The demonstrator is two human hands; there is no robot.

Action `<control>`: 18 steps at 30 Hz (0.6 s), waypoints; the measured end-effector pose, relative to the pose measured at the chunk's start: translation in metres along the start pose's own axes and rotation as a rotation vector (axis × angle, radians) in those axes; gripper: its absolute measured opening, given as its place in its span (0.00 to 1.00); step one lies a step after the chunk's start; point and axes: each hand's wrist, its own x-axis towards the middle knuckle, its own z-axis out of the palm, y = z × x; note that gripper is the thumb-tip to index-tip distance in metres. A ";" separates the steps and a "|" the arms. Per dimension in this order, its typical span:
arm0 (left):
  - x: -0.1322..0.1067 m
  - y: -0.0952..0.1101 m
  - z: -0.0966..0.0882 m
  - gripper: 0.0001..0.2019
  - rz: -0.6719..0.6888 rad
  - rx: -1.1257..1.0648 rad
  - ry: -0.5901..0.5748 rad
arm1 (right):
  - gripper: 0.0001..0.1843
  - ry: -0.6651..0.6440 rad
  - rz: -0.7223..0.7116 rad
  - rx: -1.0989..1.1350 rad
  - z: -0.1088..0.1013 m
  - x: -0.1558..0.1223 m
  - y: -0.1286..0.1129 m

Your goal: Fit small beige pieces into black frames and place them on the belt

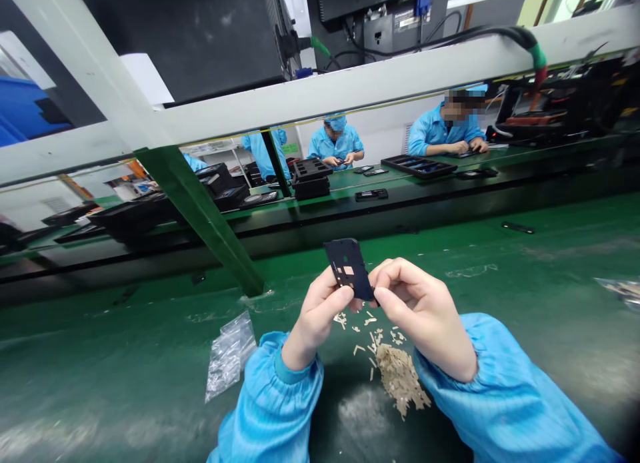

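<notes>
Between my two hands a thin black plastic panel (353, 256) with several small cut-outs is held up at a tilt above the bench. My left hand (323, 303) pinches its lower left side, thumb in front. At the lower right corner, the thumb and forefinger of my right hand (417, 306) are closed on the panel's edge; whether a small piece is between them I cannot tell. Below the hands lies a heap of small beige flat pieces (400, 376), with several loose ones scattered around it.
A clear plastic bag (230, 353) lies left of my hands, another bag (623, 291) at the far right. A small black strip (518, 228) lies on the green bench (125, 363). A green post (200, 216) rises at left. Co-workers in blue sit beyond, near black trays (419, 166).
</notes>
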 end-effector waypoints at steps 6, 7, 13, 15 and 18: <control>0.002 -0.003 -0.002 0.15 -0.019 -0.057 -0.011 | 0.08 -0.002 -0.017 -0.017 0.000 -0.001 0.001; 0.002 -0.003 -0.003 0.15 -0.024 -0.066 -0.011 | 0.08 -0.003 -0.018 -0.018 0.000 -0.001 0.001; 0.001 -0.003 -0.006 0.13 -0.017 -0.087 -0.043 | 0.08 -0.023 -0.018 -0.028 0.001 0.001 -0.002; 0.001 -0.002 -0.007 0.14 -0.023 -0.071 -0.038 | 0.08 -0.032 -0.017 -0.025 0.000 0.001 -0.003; 0.002 -0.003 -0.008 0.13 -0.012 -0.053 -0.046 | 0.08 -0.044 -0.014 -0.018 0.000 0.001 -0.002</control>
